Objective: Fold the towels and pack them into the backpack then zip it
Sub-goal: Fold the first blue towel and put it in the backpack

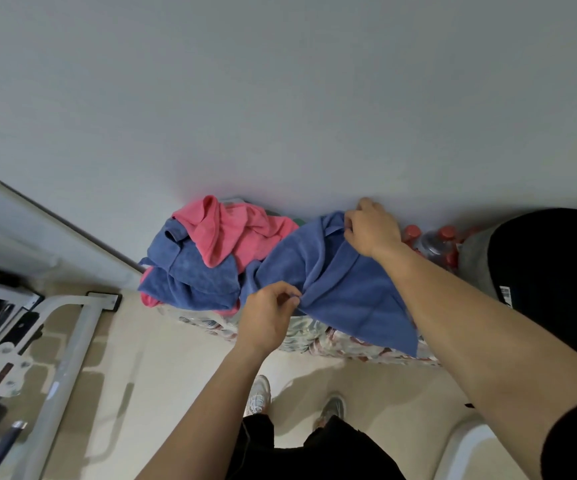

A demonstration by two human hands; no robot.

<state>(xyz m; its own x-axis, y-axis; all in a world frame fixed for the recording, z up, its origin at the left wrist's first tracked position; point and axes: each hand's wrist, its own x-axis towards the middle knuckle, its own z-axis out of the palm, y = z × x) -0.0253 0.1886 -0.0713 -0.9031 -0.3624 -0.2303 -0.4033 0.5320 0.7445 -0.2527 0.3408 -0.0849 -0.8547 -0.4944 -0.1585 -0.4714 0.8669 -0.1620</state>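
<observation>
A blue towel [342, 285] is stretched out over packs of bottles against the wall. My left hand [268, 317] pinches its near edge at the lower left. My right hand [372, 226] grips its far edge up by the wall. To the left lies a heap of crumpled towels: a pink towel [231, 233] on top and another blue towel [193, 275] under it. A black backpack [553, 271] stands at the right edge, partly cut off by the frame.
Shrink-wrapped packs of bottles [314, 336] carry the towels, and red-capped bottles [432, 245] stand between my right hand and the backpack. A white metal frame [72, 341] with gear fills the left side. My shoes [259, 396] stand on the beige tiled floor.
</observation>
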